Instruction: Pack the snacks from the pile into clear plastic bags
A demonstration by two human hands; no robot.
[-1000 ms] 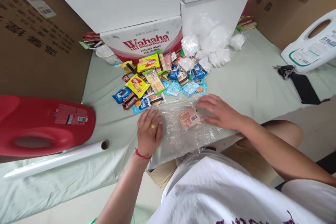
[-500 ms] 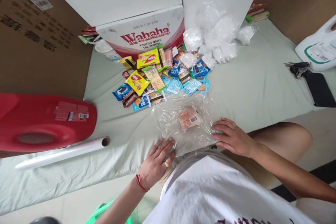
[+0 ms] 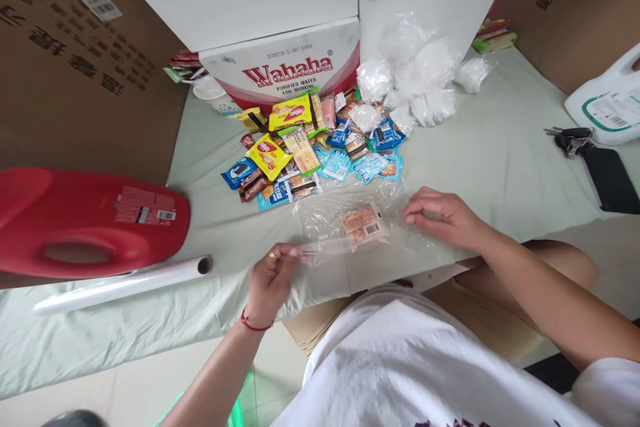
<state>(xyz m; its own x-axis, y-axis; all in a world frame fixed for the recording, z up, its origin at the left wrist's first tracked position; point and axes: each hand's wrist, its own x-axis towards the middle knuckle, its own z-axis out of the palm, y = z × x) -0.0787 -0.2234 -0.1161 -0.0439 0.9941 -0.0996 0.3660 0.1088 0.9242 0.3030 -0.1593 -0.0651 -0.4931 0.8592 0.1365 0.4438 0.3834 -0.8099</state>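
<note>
A sheet of clear plastic wrap (image 3: 320, 220) lies on the pale green cloth, with a small packaged snack (image 3: 361, 224) on top of it, its barcode facing up. My left hand (image 3: 274, 275) pinches the near left edge of the wrap and holds it a little raised. At the right side of the wrap, my right hand (image 3: 443, 217) has thumb and fingertips brought together on the film. Beyond the wrap lies a pile of wrapped snacks, among them a yellow packet (image 3: 269, 156) and light blue sachets (image 3: 369, 167).
Wrapped bundles (image 3: 427, 73) are heaped at the back, against white boxes. A Wahaha carton (image 3: 300, 70) stands behind the snacks. On the left are a red jug (image 3: 100, 220) and a roll of film (image 3: 125, 285). Keys (image 3: 573, 141), a phone (image 3: 613, 179) and a white jug (image 3: 607, 103) are at right.
Both hands, flat with fingers spread before, have closed on the wrap. The near edge is lifted and folded toward the snack. The view has shifted slightly.
</note>
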